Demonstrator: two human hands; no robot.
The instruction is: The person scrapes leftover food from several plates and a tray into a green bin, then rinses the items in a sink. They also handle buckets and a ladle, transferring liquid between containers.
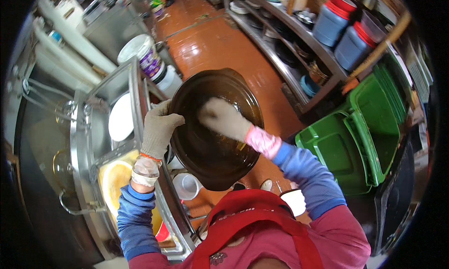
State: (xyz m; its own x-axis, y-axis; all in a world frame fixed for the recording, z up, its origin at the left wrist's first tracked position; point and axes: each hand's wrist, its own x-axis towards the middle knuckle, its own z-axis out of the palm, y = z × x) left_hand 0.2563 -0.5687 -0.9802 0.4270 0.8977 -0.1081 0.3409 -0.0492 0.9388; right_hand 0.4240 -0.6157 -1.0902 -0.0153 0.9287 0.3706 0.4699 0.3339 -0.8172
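My left hand (158, 130), in a knitted glove, grips the left rim of a large dark brown pot (210, 163), its thumb over the edge. The pot is tilted, with its mouth facing me, above the tiled floor. Inside it is my right hand (224, 118), also gloved and blurred by motion, the fingers curled near the inner wall. Whether that hand holds anything is hidden. Wet shine and small yellowish scraps (240, 146) show on the pot's inner surface, below the right hand.
A steel sink (100, 125) on my left holds a white plate (121, 117) and a large pale dish (117, 177). Beyond it stands a plastic bucket (138, 51). A green wheeled bin (375, 128) stands at right with its lid open, near steel shelving (252, 27) and a wooden pole (380, 48).
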